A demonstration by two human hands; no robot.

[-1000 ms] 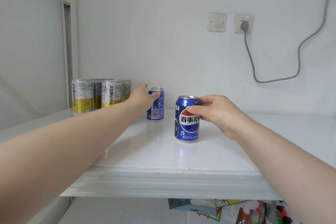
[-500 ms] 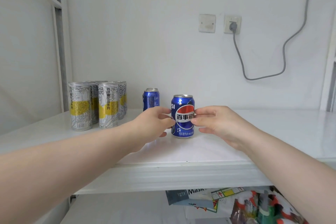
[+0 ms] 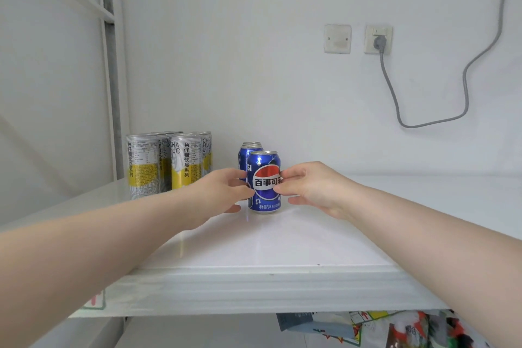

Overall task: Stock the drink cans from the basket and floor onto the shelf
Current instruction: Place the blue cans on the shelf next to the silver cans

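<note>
**Both hands on the front blue can**

While the front blue can (image 3: 265, 181) stands upright on the white shelf (image 3: 254, 248), the left hand (image 3: 223, 192) and the right hand (image 3: 310, 186) close on it from either side. The left fingers (image 3: 240, 182) curl against the can's left wall, with the thumb low beside its base; the right fingers (image 3: 285, 178) press its right wall at the height of the red, white and blue logo. So the can sits directly between the two sets of fingers, touched by both, its base on the shelf and its printed face turned toward the camera.

Just behind it and slightly left, more blue cans (image 3: 250, 150) stand in line, mostly hidden; how many cannot be told. Further left, apart from the blue ones, a cluster of tall silver and yellow cans (image 3: 169, 164) stands upright near the shelf's left post (image 3: 111, 79).

On the back wall a grey cable (image 3: 423, 121) hangs from a socket (image 3: 378, 39). Below the shelf edge, colourful packaging (image 3: 395, 328) shows at lower right.
</note>
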